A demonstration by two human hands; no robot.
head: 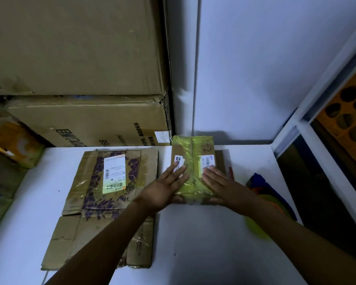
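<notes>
A small cardboard parcel [193,149] wrapped in yellow-green tape, with two white labels, lies on the white table [203,239] near the back wall. My left hand [164,188] lies flat on its left half, fingers straight, thumb under the near edge. My right hand [220,184] lies flat on its right half, fingers straight over a label, thumb at the near edge. A flattened cardboard box [111,202] with purple print and a shipping label lies to the left of the parcel.
Large cardboard cartons [80,79] are stacked at the back left. An orange packet [17,145] leans at the far left. A blue and yellow object [263,194] lies under my right forearm. A white frame [317,112] borders the table's right side.
</notes>
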